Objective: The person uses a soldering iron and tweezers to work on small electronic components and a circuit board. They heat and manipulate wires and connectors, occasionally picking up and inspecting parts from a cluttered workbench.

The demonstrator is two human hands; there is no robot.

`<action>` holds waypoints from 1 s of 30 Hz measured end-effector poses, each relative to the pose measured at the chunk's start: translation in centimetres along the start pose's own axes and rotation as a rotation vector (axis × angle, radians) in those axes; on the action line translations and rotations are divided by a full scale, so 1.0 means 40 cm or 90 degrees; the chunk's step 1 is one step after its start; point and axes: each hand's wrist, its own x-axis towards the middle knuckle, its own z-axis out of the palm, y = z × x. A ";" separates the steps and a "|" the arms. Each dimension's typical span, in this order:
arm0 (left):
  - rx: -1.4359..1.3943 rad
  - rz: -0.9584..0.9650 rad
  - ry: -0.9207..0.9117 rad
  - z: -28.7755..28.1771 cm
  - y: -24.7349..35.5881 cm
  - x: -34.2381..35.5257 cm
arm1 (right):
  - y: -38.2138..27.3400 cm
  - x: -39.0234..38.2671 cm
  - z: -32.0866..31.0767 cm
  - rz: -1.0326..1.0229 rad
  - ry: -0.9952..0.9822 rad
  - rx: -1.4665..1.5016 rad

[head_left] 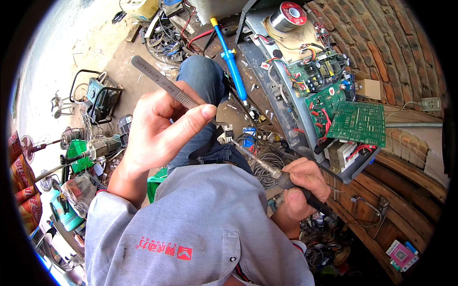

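Note:
My left hand point(157, 128) is closed on grey metal tweezers point(167, 83), their bent end pointing down beside a small pale component point(226, 133); whether they grip it I cannot tell. My right hand point(303, 188) is wrapped round the dark handle of a soldering iron point(257, 162). The iron's metal tip reaches up-left to the small component, at or very near it. Below both lies my leg in blue jeans point(195, 143); loose grey cable point(267, 167) is coiled on the ground beyond the iron.
At right a metal tray point(272, 95) holds green circuit boards point(355, 121) and a solder spool point(288, 16) beside a brick wall point(377, 47) and wooden planks point(400, 224). A blue desoldering pump point(228, 62) stands at top centre. Generators point(98, 95), green containers point(76, 155) and tangled cables fill the left.

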 end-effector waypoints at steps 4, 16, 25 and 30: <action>-0.005 0.007 -0.003 0.003 -0.002 0.002 | 0.002 0.002 -0.003 -0.005 -0.001 -0.002; 0.052 0.039 -0.055 -0.003 0.008 0.004 | -0.001 0.009 -0.008 -0.005 -0.008 -0.007; 0.071 0.060 -0.066 0.002 0.008 0.005 | -0.004 0.015 -0.021 -0.007 -0.033 -0.012; 0.078 0.066 -0.077 0.008 0.014 0.004 | -0.011 0.020 -0.027 -0.002 -0.039 -0.020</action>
